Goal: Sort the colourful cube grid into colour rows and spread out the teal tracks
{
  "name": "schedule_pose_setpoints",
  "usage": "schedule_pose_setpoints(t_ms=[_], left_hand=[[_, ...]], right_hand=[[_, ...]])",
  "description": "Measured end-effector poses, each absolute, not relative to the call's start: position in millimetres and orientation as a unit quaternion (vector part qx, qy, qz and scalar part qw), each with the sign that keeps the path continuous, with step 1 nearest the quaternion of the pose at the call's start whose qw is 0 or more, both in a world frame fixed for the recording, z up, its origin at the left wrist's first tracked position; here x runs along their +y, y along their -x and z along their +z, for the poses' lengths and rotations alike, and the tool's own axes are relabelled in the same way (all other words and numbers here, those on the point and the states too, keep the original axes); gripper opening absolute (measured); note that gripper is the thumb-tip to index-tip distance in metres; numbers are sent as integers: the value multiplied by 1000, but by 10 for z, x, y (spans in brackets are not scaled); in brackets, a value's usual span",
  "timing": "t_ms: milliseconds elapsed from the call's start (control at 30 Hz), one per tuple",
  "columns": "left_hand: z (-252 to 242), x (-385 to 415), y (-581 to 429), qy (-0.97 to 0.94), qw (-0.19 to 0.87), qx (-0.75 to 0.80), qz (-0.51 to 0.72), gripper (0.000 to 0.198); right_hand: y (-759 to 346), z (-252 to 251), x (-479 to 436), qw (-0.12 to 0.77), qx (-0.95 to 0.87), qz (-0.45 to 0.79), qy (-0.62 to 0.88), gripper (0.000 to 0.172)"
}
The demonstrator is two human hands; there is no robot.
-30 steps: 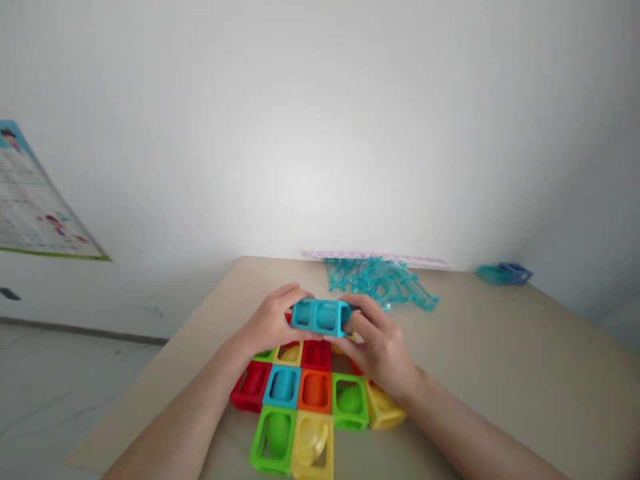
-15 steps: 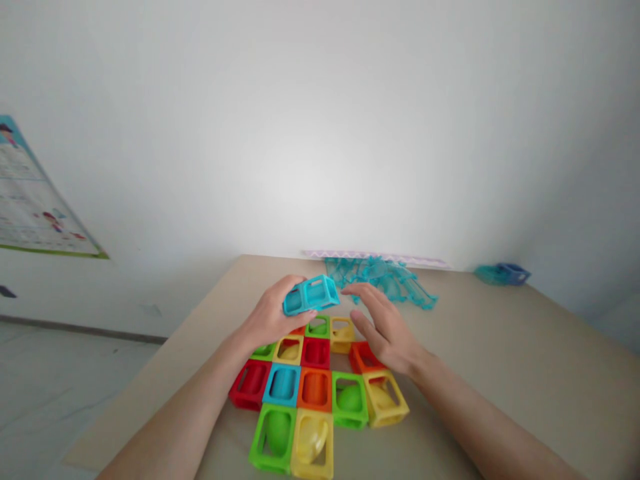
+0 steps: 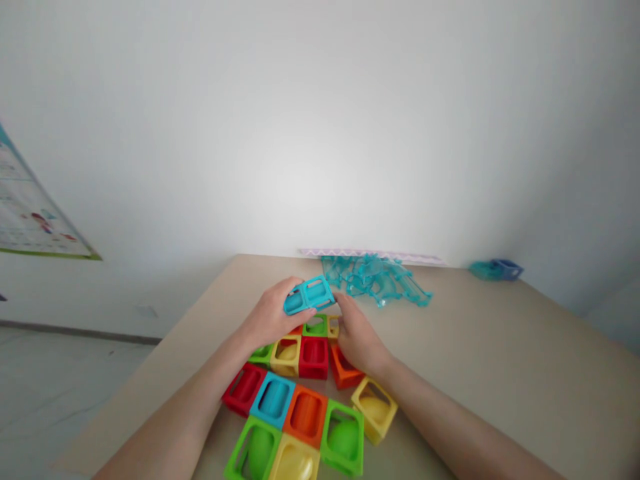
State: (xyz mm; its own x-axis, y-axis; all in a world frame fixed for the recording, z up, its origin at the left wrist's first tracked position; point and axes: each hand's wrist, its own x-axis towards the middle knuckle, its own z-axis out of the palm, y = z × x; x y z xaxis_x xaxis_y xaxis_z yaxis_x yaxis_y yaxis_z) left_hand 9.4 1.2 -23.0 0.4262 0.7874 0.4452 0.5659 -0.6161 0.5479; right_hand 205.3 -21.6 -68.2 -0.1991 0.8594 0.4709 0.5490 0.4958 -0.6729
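Clock directions take 12 as straight away from the wearer. The left hand (image 3: 273, 313) grasps a blue pair of cubes (image 3: 313, 293), raised above the bench (image 3: 475, 353) and tilted. The right hand (image 3: 360, 330) is curled at the 3 o'clock end of this pair, around the far yellow cube (image 3: 333, 327); whether it grips that cube or touches the pair cannot be told.

Assembly status, by judgement: partial. Completed: the blue pair appears joined; a front group (image 3: 306, 416) of six cubes sits edge to edge; a rear group (image 3: 303, 347) of cubes adjoins at 12 o'clock. Outstanding: the blue pair is off the bench; a wedge-shaped gap separates the two groups, widening toward 3 o'clock; an orange cube (image 3: 346, 368) and the near yellow cube (image 3: 375, 408) sit turned out of line on the 3 o'clock side.

Translucent teal pieces (image 3: 375, 277) lie unassembled at 1 o'clock, beyond the cubes.
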Motion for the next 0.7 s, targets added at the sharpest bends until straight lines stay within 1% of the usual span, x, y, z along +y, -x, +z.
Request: schedule_pose_setpoints(t_ms=[67, 200, 300, 367, 433, 500, 567, 633, 700], left_hand=[[-235, 12, -98, -830, 159, 406, 347, 33], [-239, 13, -112, -831, 155, 404, 350, 33], [-235, 11, -115, -831, 159, 404, 348, 32], [-237, 15, -107, -831, 158, 404, 348, 31], [-246, 29, -91, -831, 149, 405, 350, 32], [-259, 53, -66, -831, 136, 409, 351, 34], [-269, 78, -39, -827, 122, 420, 354, 35], [-271, 98, -15, -822, 112, 431, 354, 35], [-264, 108, -1, -820, 109, 438, 352, 33]], right_hand=[[-2055, -650, -231, 426, -751, 173, 474, 52], [-2223, -485, -280, 438, -743, 125, 491, 37], [-2358, -346, -324, 434, -764, 110, 465, 35], [-2406, -284, -354, 394, -810, 117, 418, 40], [-2426, -247, -383, 331, -855, 123, 380, 51], [-2442, -223, -403, 279, -877, 117, 373, 64], [-2473, -198, -408, 252, -875, 108, 400, 68], [-2517, -168, -400, 229, -857, 106, 449, 60], [-2558, -139, -386, 180, -843, 125, 491, 45]])
